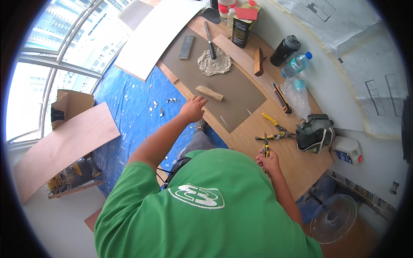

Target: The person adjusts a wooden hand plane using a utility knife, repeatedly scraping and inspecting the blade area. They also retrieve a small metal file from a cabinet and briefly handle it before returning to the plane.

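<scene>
Gripping yellow-black tool point(266, 150): right hand point(269, 163), tip outward, likely for safety. Left hand point(193, 109), empty, at bench point(297, 167) edge, likely bracing; tan block point(210, 93) at its one o'clock.

The table point(297, 167) is light brown, the board point(241, 101) grey-brown, the wood block point(210, 93) on it tan. The tool point(266, 150) in the right hand point(269, 163) is yellow and black. Toward the table's wall-side edge, the box cutter point(281, 98) is orange and black, the bag point(313, 133) dark green; the floor sheet point(133, 99) is blue, flecked white.
</scene>
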A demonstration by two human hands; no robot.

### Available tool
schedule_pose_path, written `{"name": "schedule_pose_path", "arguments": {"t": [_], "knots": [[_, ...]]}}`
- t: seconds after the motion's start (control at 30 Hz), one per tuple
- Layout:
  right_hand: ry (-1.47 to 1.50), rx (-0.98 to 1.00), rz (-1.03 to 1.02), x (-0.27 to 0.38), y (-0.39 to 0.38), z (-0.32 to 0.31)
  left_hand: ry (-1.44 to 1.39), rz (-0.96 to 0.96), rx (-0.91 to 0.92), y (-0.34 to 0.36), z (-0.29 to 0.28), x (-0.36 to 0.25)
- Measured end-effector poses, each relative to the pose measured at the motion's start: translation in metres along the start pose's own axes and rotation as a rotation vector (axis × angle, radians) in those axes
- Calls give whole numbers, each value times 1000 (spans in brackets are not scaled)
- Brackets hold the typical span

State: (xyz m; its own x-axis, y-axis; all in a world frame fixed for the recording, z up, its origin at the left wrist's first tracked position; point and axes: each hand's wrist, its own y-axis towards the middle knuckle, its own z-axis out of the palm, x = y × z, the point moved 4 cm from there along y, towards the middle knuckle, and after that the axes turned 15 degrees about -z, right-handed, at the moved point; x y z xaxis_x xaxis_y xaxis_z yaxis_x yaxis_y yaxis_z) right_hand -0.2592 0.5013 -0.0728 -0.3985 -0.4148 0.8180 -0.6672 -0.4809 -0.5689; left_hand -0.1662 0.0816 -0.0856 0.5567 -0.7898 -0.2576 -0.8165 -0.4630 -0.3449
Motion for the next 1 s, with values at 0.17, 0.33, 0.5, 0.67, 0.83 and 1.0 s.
{"name": "schedule_pose_path", "arguments": {"t": [0.17,0.33,0.5,0.67,0.83,1.0], "knots": [[-57,-263,-22,13,-21,12,322,314,-99,87,13,-1],[-8,-610,21,12,-74,51,460,469,192,133,28,7],[201,-909,38,13,-132,125,131,450,313,128,-29,-2],[616,-1197,-39,34,-154,179,-726,348,818,83,-127,-44],[915,-1160,-225,88,-160,184,-1232,514,1067,21,-204,-84],[903,-1048,-463,164,-167,176,-1102,612,950,-35,-243,-95]]}}
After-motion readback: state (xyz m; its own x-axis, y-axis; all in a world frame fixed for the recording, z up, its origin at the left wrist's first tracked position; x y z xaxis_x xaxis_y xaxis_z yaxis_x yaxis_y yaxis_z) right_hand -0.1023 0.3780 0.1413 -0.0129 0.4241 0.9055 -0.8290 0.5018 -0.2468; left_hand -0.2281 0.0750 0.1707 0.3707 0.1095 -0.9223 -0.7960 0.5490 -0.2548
